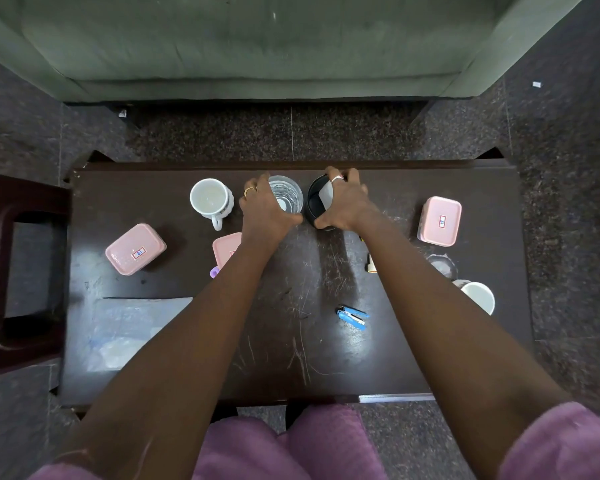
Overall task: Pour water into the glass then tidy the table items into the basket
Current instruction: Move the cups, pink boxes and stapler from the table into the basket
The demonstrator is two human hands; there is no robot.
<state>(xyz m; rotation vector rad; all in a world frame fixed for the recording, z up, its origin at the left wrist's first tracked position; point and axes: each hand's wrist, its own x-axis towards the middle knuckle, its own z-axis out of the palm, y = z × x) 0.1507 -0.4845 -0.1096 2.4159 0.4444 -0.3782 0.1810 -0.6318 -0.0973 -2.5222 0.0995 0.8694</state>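
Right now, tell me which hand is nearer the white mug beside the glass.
Left. The left hand grips the glass right beside the white mug; the right hand holds the black cup beyond the glass.

A red-framed sticker with blue digits, readable as 61 or 19 depending on orientation, is borne by the left pink box (136, 248). The sticker on the right pink box (439, 221) is too blurred to be read.

Dark table (291, 358) w/ glass (287, 195), black cup (316, 202), white mug (210, 197), pink boxes (136, 249), blue stapler (352, 317).
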